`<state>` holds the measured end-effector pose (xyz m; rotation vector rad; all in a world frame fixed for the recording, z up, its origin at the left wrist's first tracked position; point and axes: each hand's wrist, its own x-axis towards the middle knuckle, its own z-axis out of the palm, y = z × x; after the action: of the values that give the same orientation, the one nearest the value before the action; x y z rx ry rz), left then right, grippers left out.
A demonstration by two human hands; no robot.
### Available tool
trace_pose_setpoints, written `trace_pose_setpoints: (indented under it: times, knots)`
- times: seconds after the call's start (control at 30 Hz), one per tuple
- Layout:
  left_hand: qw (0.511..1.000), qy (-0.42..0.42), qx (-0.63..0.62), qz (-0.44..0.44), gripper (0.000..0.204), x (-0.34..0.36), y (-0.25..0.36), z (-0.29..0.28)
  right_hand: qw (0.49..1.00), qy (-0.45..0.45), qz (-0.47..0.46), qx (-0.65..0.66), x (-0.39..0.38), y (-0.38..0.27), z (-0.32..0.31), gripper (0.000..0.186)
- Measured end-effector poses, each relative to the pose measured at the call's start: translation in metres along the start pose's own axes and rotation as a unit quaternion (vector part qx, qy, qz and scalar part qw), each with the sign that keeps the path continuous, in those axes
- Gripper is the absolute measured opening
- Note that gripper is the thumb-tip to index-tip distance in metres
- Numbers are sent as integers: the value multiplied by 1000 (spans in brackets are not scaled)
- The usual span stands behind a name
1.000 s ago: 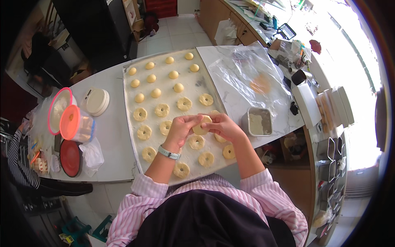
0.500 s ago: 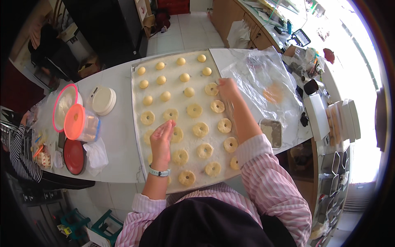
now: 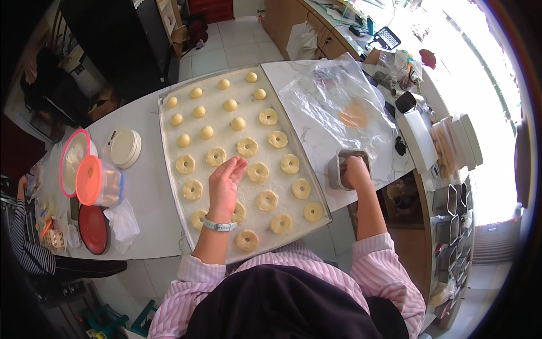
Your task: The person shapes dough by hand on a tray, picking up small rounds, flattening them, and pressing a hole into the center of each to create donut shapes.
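A large baking tray (image 3: 173,214) on the counter holds several smooth dough balls (image 3: 206,133) at the back and flattened dough rings (image 3: 258,172) toward me. My left hand (image 3: 226,189) hovers over the tray's lower middle, fingers extended and lightly curved, with nothing visible in them. My right hand (image 3: 355,172) reaches into a rectangular metal container (image 3: 337,176) right of the tray; its fingertips are hidden inside.
Left are pink-rimmed bowl (image 3: 70,164), orange-lidded container (image 3: 89,181), red plate (image 3: 91,229) and pale round stack (image 3: 124,148). Right are plastic sheet (image 3: 324,90), white boxes (image 3: 418,141) and metal tins (image 3: 446,203). A person in striped sleeves (image 3: 28,243) stands at far left; another person (image 3: 48,96) behind.
The dough piece held in both hands now lies as a ring in the tray's right column. My right hand has moved from there down into the metal container; my left is over the rings.
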<state>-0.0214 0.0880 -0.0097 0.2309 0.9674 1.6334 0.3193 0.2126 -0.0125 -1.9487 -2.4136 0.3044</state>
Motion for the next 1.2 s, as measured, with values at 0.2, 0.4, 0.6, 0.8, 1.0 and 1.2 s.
trace_pose_setpoints:
  times: [0.2,0.4,0.6,0.8,1.0,1.2]
  knots:
    - [959,-96,-170,-205,54,16,-31,4,983,43,-106,146,-25,-103,-65,22]
    - [818,-356,-420,-169,85,43,-16,-10,932,-27,-348,96,25,-210,29,61]
    - [952,-76,-296,-24,83,3,27,-35,930,30,-365,21,105,-249,66,64]
    - [942,1,-336,14,66,-20,33,-69,921,-16,-388,-21,104,-261,78,67]
    - [943,26,-331,13,55,-28,36,-74,930,5,-367,-4,114,-260,80,59]
    - [950,33,-310,17,51,-31,37,-79,933,47,-336,116,134,-249,64,31]
